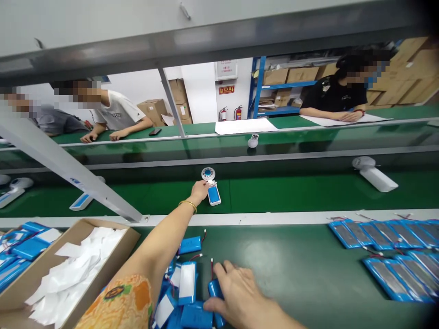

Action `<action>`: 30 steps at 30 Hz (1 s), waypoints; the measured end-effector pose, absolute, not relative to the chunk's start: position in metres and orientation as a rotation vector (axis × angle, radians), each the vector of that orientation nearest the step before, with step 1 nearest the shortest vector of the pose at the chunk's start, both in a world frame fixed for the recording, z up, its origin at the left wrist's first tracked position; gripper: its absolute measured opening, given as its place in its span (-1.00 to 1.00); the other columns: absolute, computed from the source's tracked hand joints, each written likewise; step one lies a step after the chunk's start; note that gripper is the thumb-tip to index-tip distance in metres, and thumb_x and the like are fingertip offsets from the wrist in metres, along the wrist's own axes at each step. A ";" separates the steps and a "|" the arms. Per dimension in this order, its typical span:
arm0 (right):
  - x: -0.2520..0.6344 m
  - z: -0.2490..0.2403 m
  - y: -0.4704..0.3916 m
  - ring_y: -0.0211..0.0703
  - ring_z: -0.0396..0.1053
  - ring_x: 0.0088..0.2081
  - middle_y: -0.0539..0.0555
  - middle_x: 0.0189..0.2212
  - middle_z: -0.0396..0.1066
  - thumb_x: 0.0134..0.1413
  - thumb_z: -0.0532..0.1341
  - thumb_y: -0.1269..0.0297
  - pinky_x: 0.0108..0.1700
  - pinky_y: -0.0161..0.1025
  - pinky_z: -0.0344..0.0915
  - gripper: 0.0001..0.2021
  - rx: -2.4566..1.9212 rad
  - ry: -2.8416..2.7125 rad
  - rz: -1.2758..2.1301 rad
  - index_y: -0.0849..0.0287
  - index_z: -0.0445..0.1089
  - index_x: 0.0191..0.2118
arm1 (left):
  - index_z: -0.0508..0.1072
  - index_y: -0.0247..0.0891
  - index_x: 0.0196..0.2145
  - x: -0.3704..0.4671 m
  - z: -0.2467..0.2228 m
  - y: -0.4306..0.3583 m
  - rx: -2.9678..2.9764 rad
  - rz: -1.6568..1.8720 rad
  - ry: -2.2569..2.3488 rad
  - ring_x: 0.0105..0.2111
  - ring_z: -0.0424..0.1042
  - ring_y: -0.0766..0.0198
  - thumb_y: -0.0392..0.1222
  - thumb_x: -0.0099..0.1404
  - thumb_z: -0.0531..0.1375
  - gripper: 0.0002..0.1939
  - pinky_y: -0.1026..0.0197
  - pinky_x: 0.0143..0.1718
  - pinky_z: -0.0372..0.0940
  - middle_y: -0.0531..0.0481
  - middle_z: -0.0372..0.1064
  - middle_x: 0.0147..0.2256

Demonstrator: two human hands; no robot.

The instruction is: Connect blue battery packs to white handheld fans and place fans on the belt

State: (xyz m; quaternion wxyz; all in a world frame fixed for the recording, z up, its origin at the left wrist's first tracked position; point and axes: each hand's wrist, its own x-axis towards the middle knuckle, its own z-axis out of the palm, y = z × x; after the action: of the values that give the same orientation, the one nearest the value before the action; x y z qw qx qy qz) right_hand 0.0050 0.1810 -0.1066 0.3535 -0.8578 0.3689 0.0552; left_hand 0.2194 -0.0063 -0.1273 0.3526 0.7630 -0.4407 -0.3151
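Observation:
My left hand (pixel 199 192) reaches over to the green belt, its fingers closed at the edge of a white device (pixel 208 173) with a round head and an open body. A blue battery pack (pixel 214 195) lies in that body, near thin wires by my fingertips. On the near bench, my right hand (pixel 242 288) has its thumb and fingers around another blue battery pack (pixel 216 292), partly hidden by the hand. To its left lies a loose pile of blue battery packs (pixel 196 315), some with white labels.
A cardboard box (pixel 116 256) holds white paper slips, with more battery packs (pixel 32 246) beside it. Rows of battery packs (pixel 394 233) lie at right. Other white devices (pixel 375 173) rest on the belt. A slanted post (pixel 75 169) stands at left. Several people sit across the line.

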 end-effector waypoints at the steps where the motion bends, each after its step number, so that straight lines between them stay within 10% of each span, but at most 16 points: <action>1: 0.007 -0.108 0.182 0.32 0.36 -0.08 0.37 -0.09 0.36 -0.05 0.27 0.16 -0.08 0.15 0.24 -0.49 -2.222 0.943 0.150 0.30 0.31 0.03 | 0.38 -0.35 -0.13 0.224 -0.125 -0.004 1.991 -0.796 -1.176 -0.13 0.37 0.18 -0.10 0.32 0.15 -0.73 0.02 -0.08 0.33 -0.10 0.34 -0.12; 11: -0.023 -0.115 0.123 -0.35 0.11 -0.53 -0.08 -0.53 0.21 -0.17 0.32 0.29 -0.50 -0.39 0.06 -0.64 -1.297 0.651 -0.385 0.22 0.37 -0.16 | 0.45 -0.25 -0.30 0.174 -0.049 0.108 1.574 -0.798 -1.622 -0.27 0.40 0.31 -0.20 0.27 0.17 -0.90 0.30 -0.19 0.29 0.02 0.41 -0.28; 30: -0.044 -0.103 0.103 -0.48 0.04 -0.67 -0.07 -0.58 0.23 -0.21 0.43 0.09 -0.64 -0.46 -0.01 -0.54 -0.887 0.314 -0.600 0.27 0.44 -0.18 | 0.33 -0.24 -0.43 0.125 -0.033 0.160 1.325 -0.839 -1.830 -0.34 0.23 0.40 -0.37 0.27 0.13 -0.87 0.35 -0.30 0.13 0.10 0.21 -0.38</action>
State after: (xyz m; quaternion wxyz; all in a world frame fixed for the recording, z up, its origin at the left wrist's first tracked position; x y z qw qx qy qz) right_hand -0.0438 0.1026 -0.1025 0.8484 -0.4207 0.1491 -0.2846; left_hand 0.1251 0.1596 -0.0335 0.3579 0.5133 -0.7090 -0.3251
